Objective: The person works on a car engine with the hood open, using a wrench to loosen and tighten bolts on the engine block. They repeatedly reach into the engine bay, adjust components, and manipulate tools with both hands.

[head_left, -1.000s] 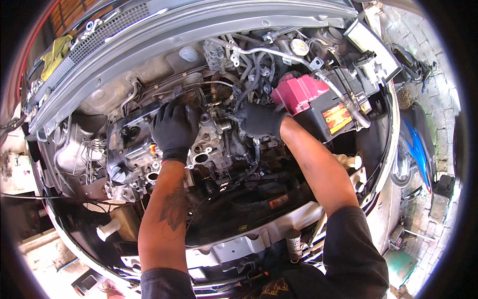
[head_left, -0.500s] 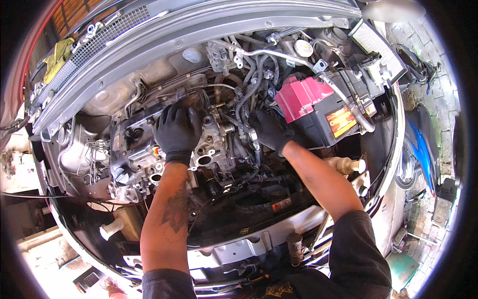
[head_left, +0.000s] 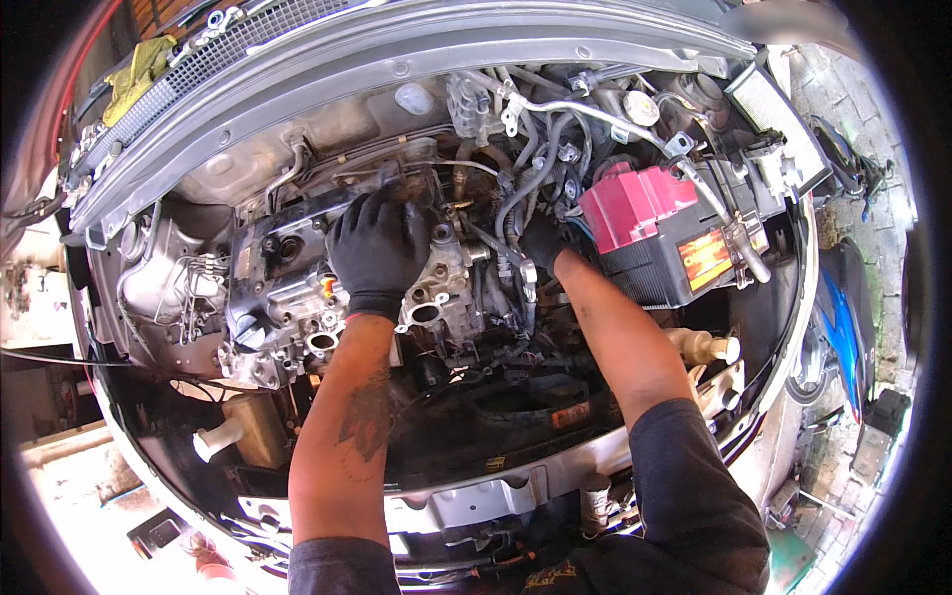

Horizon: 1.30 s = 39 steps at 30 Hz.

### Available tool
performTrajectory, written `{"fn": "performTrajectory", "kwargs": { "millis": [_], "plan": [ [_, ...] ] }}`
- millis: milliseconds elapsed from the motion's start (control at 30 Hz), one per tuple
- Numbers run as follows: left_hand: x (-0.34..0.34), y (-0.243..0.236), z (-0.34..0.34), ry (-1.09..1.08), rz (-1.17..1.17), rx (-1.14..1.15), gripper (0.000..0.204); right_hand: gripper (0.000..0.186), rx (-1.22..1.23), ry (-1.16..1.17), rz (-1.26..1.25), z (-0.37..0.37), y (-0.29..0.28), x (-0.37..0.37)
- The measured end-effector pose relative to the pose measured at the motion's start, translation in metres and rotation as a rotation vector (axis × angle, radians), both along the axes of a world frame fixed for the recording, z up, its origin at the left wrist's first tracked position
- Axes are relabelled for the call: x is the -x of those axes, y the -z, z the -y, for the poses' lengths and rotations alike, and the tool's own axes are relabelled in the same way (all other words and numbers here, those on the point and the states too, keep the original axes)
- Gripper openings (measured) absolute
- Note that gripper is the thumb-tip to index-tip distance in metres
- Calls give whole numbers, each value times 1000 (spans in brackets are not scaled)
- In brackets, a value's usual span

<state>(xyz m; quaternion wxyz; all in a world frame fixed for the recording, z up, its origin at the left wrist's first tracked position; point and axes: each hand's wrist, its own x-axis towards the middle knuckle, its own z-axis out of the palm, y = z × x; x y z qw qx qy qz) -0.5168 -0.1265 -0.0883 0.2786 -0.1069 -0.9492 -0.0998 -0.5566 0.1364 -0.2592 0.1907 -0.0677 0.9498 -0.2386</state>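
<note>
Hose [head_left: 542, 174], dark and curved, runs through the upper middle of the head view, and from where I stand the black-gloved right hand [head_left: 541, 241] is plainly nearer to it than the other. The hose lies up and to the left of that hand, its long axis slanting from upper right to lower left before it turns down the frame. The fingers there drop out of sight, so I cannot tell whether they are spread or closed on anything.

The left hand [head_left: 380, 253], gloved alike, lies back upward over the right end of the valve cover [head_left: 307, 223], just left of the frame's centre. Its fingers bend over toward the top; what sits beneath the palm is hidden, and I cannot tell whether it grips or merely rests. The valve cover's long axis rises from lower left to upper right. Below this hand is an oval intake port [head_left: 424, 314]. Right of the right hand stands the battery [head_left: 645, 278], with a red terminal cover [head_left: 635, 208] on top.
</note>
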Motion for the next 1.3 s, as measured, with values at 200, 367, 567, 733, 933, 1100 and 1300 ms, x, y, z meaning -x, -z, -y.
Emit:
{"fn": "performTrajectory", "kwargs": {
  "millis": [200, 367, 567, 733, 933, 1100, 1300],
  "plan": [
    [0, -1, -1, -17, -26, 9, 27, 56, -143, -219, -119, -8, 45, 11],
    [-1, -2, -2, 6, -7, 30, 31, 62, -36, -147, -92, -13, 23, 7],
    [-1, -7, -8, -3, 44, 35, 32, 62, -7, -58, -153, -9, 39, 12],
    [1, -2, -2, -6, -23, -4, 22, 62, -3, 203, -367, 16, 90, 0],
    [3, -4, -10, 21, -24, -3, 29, 61, -77, 445, -572, 24, 147, -13],
    [3, 3, -9, 2, -15, -27, 27, 47, 68, 527, -830, 23, 136, -34],
    [0, -1, -2, -20, -1, 21, 28, 35, 360, 666, -519, -2, 57, -55]
  ]
}}
